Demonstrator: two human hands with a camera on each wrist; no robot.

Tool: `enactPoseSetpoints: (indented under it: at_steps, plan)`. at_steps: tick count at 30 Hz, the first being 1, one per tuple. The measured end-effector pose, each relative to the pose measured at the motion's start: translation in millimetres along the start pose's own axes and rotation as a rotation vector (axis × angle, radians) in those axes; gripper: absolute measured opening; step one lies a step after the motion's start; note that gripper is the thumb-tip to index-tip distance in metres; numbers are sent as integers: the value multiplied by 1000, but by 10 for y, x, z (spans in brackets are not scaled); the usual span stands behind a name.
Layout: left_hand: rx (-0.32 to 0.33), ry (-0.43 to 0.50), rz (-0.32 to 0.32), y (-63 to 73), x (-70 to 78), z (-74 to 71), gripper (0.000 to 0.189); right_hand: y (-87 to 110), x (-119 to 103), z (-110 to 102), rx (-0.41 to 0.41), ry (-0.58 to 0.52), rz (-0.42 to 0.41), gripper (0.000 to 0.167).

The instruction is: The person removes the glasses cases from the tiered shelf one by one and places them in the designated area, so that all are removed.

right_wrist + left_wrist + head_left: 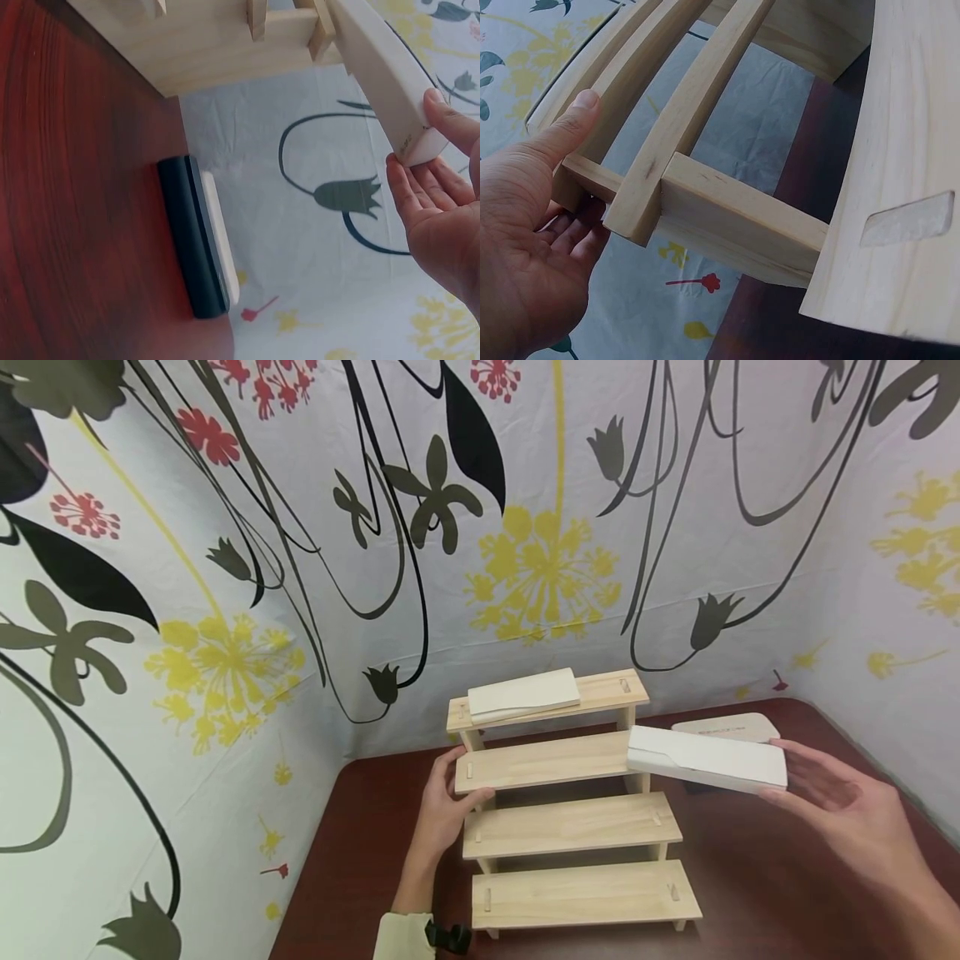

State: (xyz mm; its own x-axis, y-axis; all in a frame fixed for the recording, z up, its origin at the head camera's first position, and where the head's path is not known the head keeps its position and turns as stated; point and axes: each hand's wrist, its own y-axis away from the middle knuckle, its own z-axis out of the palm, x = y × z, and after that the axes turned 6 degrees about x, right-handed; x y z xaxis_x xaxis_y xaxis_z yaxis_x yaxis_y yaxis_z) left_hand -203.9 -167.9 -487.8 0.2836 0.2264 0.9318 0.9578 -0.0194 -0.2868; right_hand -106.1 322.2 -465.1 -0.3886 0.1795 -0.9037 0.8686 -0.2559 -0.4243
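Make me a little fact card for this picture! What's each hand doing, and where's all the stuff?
Left hand: holds the left end of the second step from the top
Right hand: grips a long white box by one end
Shelf: four-step wooden stand
Top step: flat white box lying on it
Right of stand: another white case on a black case
Table: dark reddish-brown
Backdrop: flower-patterned cloth

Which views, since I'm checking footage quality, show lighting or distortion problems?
Head: bright, with shadow beneath the stepped pale-wood shelf; left wrist: dimmer, the nearest flat wooden plank's edge looking bowed; right wrist: also dim, the flower-patterned white fabric appearing bluish-grey.
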Motion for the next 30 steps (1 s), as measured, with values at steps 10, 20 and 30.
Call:
enactPoseSetpoints:
  at_steps: [10, 20, 30]
  plan:
    - [-3, -1, 5, 1, -11, -2, 84, 21, 137, -185, 29, -86, 16, 64]
    - [-2, 1, 14, -1, -33, -4, 83, 31, 238, -292, 70, -198, 27, 64]
    - [1, -4, 9, -4, -17, 4, 84, 89, 309, -351, 134, -117, 30, 65]
